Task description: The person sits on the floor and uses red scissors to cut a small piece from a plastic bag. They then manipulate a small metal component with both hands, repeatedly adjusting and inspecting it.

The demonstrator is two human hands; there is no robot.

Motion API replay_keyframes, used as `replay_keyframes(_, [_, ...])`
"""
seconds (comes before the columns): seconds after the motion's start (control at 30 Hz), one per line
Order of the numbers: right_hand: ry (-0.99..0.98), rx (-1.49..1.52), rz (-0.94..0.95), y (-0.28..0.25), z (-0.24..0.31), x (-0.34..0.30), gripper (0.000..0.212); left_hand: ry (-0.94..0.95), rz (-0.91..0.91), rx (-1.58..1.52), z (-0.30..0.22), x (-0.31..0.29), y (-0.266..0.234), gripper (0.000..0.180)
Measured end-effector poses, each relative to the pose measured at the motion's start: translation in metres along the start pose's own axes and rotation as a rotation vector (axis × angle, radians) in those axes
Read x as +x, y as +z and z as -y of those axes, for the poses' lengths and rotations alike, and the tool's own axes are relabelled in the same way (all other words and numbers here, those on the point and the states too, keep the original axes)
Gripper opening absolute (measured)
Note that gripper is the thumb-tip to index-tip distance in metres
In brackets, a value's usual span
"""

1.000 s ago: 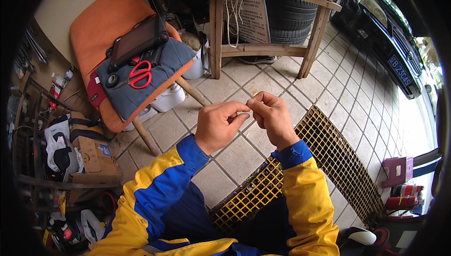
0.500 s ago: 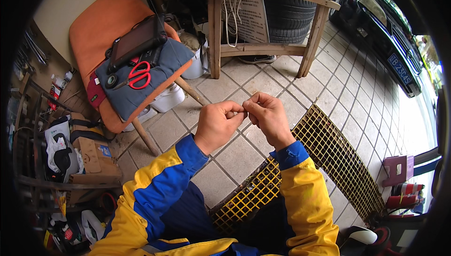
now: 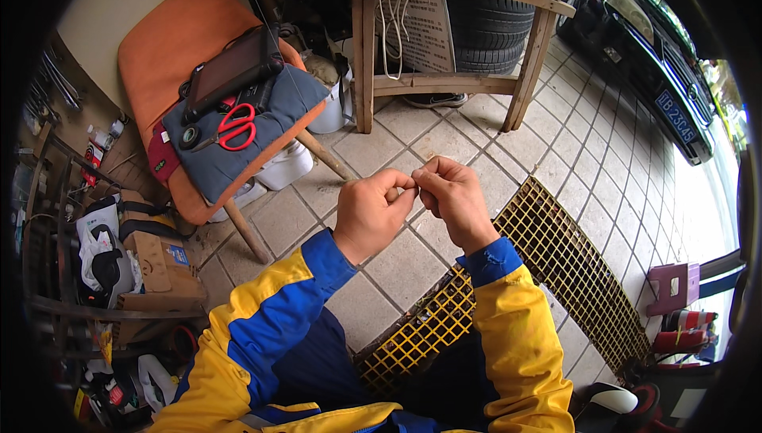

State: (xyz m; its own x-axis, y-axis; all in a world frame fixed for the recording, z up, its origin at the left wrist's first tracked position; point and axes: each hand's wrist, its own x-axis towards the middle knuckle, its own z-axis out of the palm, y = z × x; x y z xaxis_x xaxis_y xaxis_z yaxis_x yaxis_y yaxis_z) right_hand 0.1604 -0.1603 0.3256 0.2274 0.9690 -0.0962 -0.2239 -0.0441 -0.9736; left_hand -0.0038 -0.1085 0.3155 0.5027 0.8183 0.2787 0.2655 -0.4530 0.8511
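Note:
My left hand [image 3: 371,212] and my right hand [image 3: 452,200] meet fingertip to fingertip above the tiled floor, in the middle of the view. Both are closed in a pinch, thumbs against forefingers. Whatever lies between the fingertips is too small or too hidden to make out. To the left stands an orange chair [image 3: 171,28] with a grey-blue cloth [image 3: 298,100] on its seat. Red-handled scissors [image 3: 236,128], a round roll of dark tape [image 3: 189,137] and a dark tablet-like device [image 3: 232,74] rest on that cloth.
A wooden frame [image 3: 363,60] stands ahead, with tires [image 3: 496,36] behind it. Yellow grating [image 3: 567,250] crosses the floor at right. A dark car [image 3: 647,60] is parked far right, near a pink stool [image 3: 671,288]. Cardboard boxes [image 3: 163,270] crowd the left.
My left hand and sleeve have shifted very slightly, a little to the right. The right hand stays almost where it was, and both pinches are kept.

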Motion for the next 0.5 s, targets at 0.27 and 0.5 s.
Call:
replay_keyframes(0.27, [0.078, 0.08, 0.068, -0.008, 0.001, 0.001, 0.009, -0.266, 0.126, -0.672, 0.022, 0.008, 0.003, 0.013])
replay_keyframes(0.5, [0.111, 0.082, 0.056, -0.008, -0.003, 0.004, 0.01, -0.088, 0.053, -0.33, 0.025, 0.006, 0.004, 0.009])
